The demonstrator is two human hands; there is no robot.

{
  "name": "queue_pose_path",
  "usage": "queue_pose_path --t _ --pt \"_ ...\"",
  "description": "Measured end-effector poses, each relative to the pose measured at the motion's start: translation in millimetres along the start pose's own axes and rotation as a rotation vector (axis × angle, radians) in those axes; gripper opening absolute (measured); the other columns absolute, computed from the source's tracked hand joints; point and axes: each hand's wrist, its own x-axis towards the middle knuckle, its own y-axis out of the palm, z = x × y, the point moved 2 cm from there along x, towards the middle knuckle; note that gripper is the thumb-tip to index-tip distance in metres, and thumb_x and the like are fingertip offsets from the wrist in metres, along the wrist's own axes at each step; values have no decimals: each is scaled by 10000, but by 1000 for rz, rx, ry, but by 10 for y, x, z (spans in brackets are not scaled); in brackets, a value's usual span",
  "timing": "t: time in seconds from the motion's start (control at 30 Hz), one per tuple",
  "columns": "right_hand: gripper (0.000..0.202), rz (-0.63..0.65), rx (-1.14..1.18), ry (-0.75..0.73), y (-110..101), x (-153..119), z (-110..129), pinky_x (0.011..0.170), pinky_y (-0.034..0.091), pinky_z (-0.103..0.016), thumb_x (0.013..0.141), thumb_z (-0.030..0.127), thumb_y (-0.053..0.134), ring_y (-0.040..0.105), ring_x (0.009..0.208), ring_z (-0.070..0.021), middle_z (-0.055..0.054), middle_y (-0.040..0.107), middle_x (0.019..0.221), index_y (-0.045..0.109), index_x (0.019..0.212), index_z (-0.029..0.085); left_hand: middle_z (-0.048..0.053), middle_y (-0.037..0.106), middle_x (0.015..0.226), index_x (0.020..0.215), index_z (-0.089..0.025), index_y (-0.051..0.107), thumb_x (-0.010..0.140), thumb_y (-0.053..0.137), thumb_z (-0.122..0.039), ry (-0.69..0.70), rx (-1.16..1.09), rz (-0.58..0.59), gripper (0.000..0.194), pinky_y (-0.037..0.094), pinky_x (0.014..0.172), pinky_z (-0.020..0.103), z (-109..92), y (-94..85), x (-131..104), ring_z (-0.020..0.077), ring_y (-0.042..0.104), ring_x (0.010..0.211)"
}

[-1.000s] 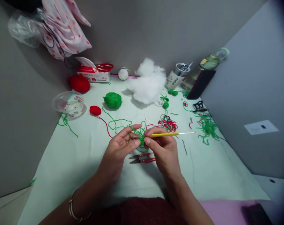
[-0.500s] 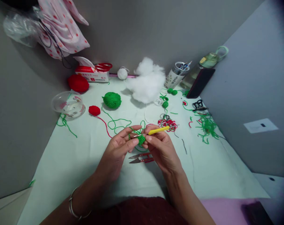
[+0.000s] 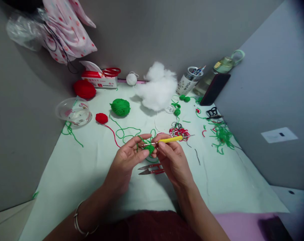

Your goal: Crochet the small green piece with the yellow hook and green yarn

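Crochet piece above pale cloth, grey partition behind.

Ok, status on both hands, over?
Left hand pinching green crochet piece. Right hand gripping yellow-handled hook. Snips lying close by, partly hidden.
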Motion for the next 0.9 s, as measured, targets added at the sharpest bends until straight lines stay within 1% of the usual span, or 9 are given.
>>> queue_pose_path --t 0.07,0.13,0.23,0.33,0.5,0.63,0.77,0.9 --pt "170 -5 -30 -32 -11 -11 -19 620 493 -240 878 403 805 592 668 -124 1 669 761 786 886 234 36 787 958 1187 -225 760 833 836 -242 20 7 5 362 516 926 354 8 -1 -11 201 713 914" --pt "169 -13 -85 -81 -30 -26 -39 643 500 -255 906 408 781 599 692 -132 -6 687 799 790 897 240 27 774 944 1197 -233 757 840 833 -233 39 37 -3 365 522 932 351 17 -10 -20 194 712 911" --pt "138 -24 -154 -160 -52 -50 -53 694 516 -274 927 382 769 620 735 -139 -19 729 880 803 944 249 16 746 921 1216 -241 751 841 832 -233 61 97 -28 383 519 933 354 23 -31 -30 190 701 890" --pt "121 -47 -148 -209 -38 -61 -30 686 522 -280 935 370 761 618 707 -133 -20 751 897 806 945 258 8 714 915 1207 -253 762 838 837 -243 91 155 -64 377 497 908 330 8 -51 -36 177 663 882" --pt "145 -66 -77 -206 25 -60 32 637 527 -271 912 385 777 602 645 -116 -30 768 901 798 884 244 13 692 915 1162 -258 794 817 853 -257 122 191 -111 350 476 898 314 -32 -51 -47 177 607 906" --pt "165 -53 -47 -195 34 -70 62 642 532 -259 936 381 748 614 648 -113 -29 761 874 778 878 230 18 684 910 1141 -259 806 832 831 -262 132 173 -101 309 481 913 324 -47 -35 -61 182 601 913" --pt "209 -52 -84 -202 19 -83 80 640 538 -274 962 412 714 614 642 -125 -29 752 838 743 879 222 17 672 898 1122 -258 816 843 820 -272 134 165 -85 280 487 907 325 -46 -26 -71 184 602 908" --pt "199 4 -165 -273 5 -116 88 679 549 -278 1034 352 623 653 699 -129 -25 758 905 739 925 232 12 667 880 1130 -266 819 842 813 -258 142 201 -92 288 475 873 309 -41 -43 -75 173 584 875"
